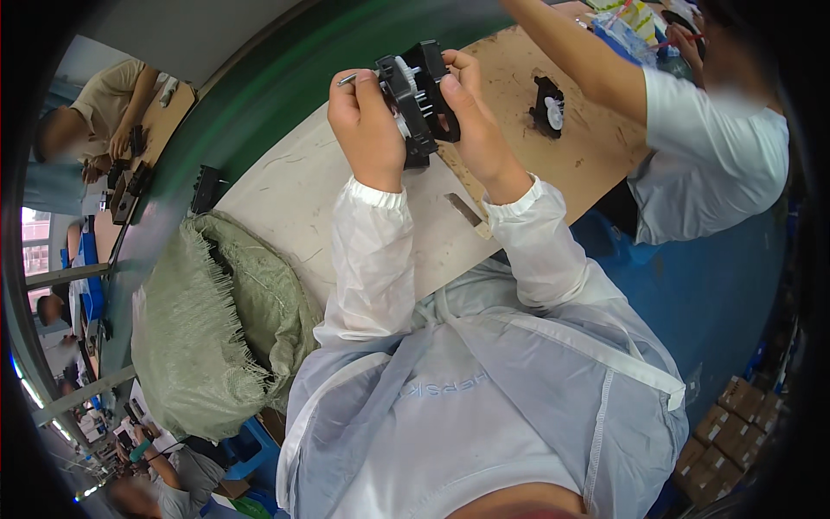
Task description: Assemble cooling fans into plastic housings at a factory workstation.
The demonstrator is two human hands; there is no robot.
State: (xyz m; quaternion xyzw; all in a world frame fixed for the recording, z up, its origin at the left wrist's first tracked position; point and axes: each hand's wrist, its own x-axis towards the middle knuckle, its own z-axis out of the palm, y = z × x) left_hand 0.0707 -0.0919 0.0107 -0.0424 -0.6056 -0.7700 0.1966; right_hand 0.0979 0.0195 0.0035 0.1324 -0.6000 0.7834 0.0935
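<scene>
Above the table, both my hands hold up a black plastic gear housing [413,105] with white gears and metal pins. My left hand [370,134] grips its left side, the thumb near a thin metal shaft. On the right side, the fingers and thumb of my right hand [481,130] close around a black frame-like part [427,59] of it. Whether the two black pieces are joined I cannot tell. Below my hands a flat metal blade-like tool [464,209] lies on the table. Another black housing with a white gear [548,108] rests to the right.
A green woven sack [194,320] bulges beside the pale table board [290,186] on my left. Behind it, a black part [206,189] sits on the green surface [268,95]. At the right, a co-worker's arm [588,60] reaches over the table. Cardboard boxes [726,432] are stacked lower right.
</scene>
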